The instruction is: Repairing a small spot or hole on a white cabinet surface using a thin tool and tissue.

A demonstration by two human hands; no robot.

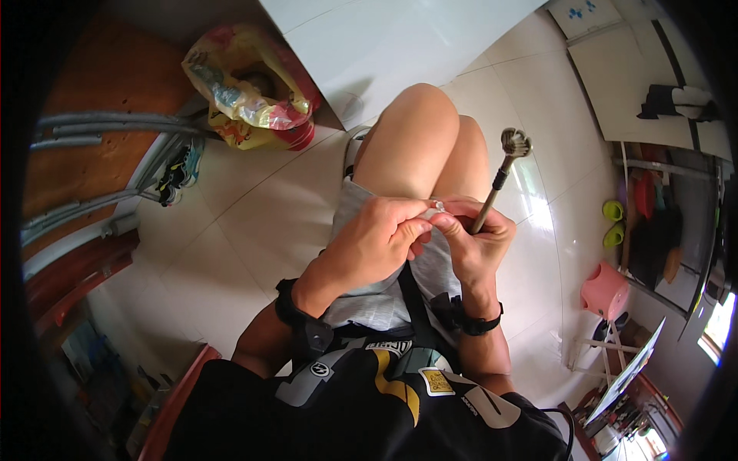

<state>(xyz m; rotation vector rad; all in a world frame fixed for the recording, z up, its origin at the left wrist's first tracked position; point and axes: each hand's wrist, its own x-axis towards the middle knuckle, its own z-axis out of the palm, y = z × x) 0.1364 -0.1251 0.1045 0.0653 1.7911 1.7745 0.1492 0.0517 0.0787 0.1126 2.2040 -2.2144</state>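
Observation:
Above my lap, my two hands meet with fingertips close together. A small, clear, whitish piece (pixel 439 206) shows between them, too small to name. My left hand (pixel 374 240) is closed in a pinch at its near side. My right hand (pixel 470 247), thumb and forefinger bent in, pinches at the same piece. Out of the right hand's grip slants a thin metal rod with a claw-like head (pixel 501 177), like a back scratcher, its head up and to the right. The rod's lower end is hidden in the palm. Dark bands circle both wrists.
A white panel (pixel 400 46) rises beyond my knees. At the far left a yellow plastic bag lines a red bin (pixel 300 137). Grey metal tubes (pixel 115 123) stand left. On the right are a pink stool (pixel 605 290), green slippers (pixel 613 223) and a rack.

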